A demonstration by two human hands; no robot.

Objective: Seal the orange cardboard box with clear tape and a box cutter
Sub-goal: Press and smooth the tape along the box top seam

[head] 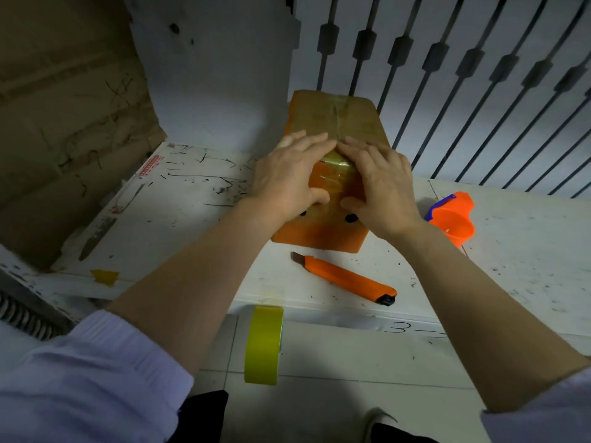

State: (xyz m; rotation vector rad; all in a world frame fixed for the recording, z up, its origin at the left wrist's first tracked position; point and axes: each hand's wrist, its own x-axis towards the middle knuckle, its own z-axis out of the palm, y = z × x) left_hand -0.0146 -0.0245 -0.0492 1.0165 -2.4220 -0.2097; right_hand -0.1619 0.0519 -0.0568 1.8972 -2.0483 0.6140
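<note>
The orange cardboard box point(323, 231) lies on the white table, long axis pointing away from me, with clear tape point(335, 174) running over its top and near end. My left hand point(287, 174) and my right hand point(377, 183) press flat on the box's near top edge, fingers spread on the top, thumbs on the near face. An orange box cutter point(345, 278) with its blade out lies on the table just in front of the box. A yellowish tape roll point(263, 345) stands on edge at the table's near edge.
An orange plastic cup with a blue part point(452, 219) lies right of the box. A big brown cardboard sheet point(64, 123) leans at the left. A white wall panel and a dark metal railing point(447, 75) stand behind. A yellow tape scrap point(105, 276) sticks to the table.
</note>
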